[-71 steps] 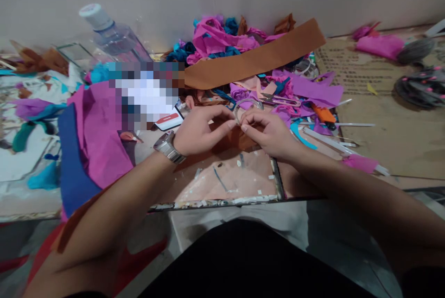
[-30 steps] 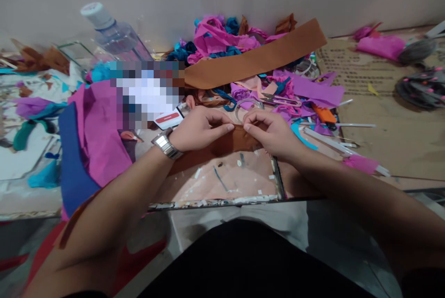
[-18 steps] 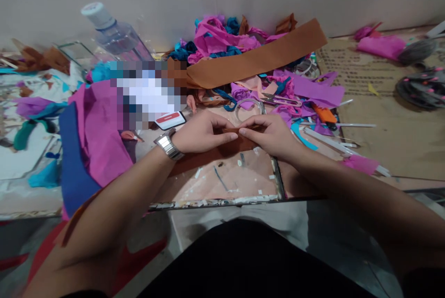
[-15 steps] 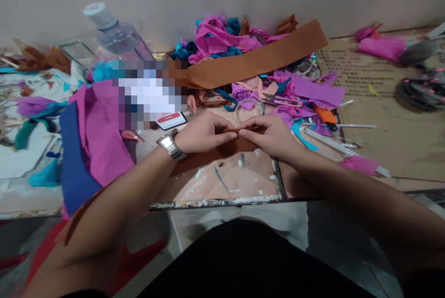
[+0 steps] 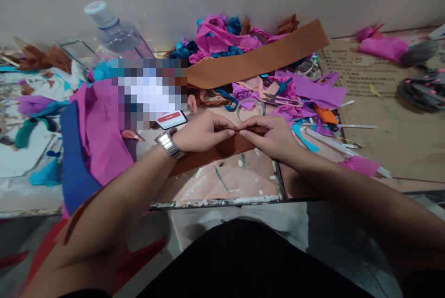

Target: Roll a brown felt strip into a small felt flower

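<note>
Both of my hands pinch the upper edge of a brown crepe paper strip point(image 5: 215, 150) above the near part of the table. My left hand point(image 5: 203, 132), with a metal watch point(image 5: 170, 144) on its wrist, holds the strip between thumb and fingers. Close against it, my right hand point(image 5: 273, 136) grips the same edge, the fingertips of both hands nearly touching. The strip runs down to the left under my left wrist. Just beyond the hands lie a clear tape roll point(image 5: 249, 109) and small scissors point(image 5: 281, 99).
A wide brown strip point(image 5: 257, 59) rests over crumpled pink and blue scraps. Pink sheets point(image 5: 104, 136) and a blue sheet point(image 5: 73, 159) lie at left, before a clear bottle point(image 5: 121, 38). An orange cutter point(image 5: 325, 116), white sticks and cardboard point(image 5: 392, 136) are at right.
My thumbs have drawn slightly apart along the brown strip's edge. Both hands still hold it in about the same place.
</note>
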Demonstrator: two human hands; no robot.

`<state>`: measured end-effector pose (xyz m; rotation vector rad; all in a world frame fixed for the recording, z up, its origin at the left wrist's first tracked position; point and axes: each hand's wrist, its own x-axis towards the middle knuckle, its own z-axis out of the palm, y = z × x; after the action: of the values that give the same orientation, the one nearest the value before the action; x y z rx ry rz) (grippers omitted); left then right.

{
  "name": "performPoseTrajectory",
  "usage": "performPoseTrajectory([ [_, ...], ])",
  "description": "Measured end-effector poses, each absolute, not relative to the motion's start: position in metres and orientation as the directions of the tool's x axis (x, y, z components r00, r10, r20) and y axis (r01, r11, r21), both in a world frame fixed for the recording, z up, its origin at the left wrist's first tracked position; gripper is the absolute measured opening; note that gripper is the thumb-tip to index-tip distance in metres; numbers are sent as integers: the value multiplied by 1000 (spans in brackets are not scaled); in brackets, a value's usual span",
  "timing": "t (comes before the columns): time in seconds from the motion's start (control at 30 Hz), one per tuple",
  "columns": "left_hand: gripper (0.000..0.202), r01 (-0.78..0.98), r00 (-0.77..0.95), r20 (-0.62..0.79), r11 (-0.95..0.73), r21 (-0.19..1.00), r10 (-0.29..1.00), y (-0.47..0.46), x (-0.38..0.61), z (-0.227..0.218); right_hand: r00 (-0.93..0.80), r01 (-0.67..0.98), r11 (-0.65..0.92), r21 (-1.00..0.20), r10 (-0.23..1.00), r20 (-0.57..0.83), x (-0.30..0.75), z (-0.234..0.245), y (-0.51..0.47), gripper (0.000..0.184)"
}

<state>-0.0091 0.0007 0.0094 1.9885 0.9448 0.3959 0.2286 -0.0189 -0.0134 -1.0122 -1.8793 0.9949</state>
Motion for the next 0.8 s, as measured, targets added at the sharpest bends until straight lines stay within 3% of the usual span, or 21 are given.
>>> performPoseTrajectory([
  [0.47, 29, 451, 660, -121, -262, 853, 742, 2, -11, 8, -412, 325, 448, -832, 860, 302, 232, -20, -18, 14],
  [0.8, 27, 459, 647, -81, -303, 835, 758, -2, -6, 10, -414, 297, 446, -844, 857, 307, 231, -17, -19, 16],
])
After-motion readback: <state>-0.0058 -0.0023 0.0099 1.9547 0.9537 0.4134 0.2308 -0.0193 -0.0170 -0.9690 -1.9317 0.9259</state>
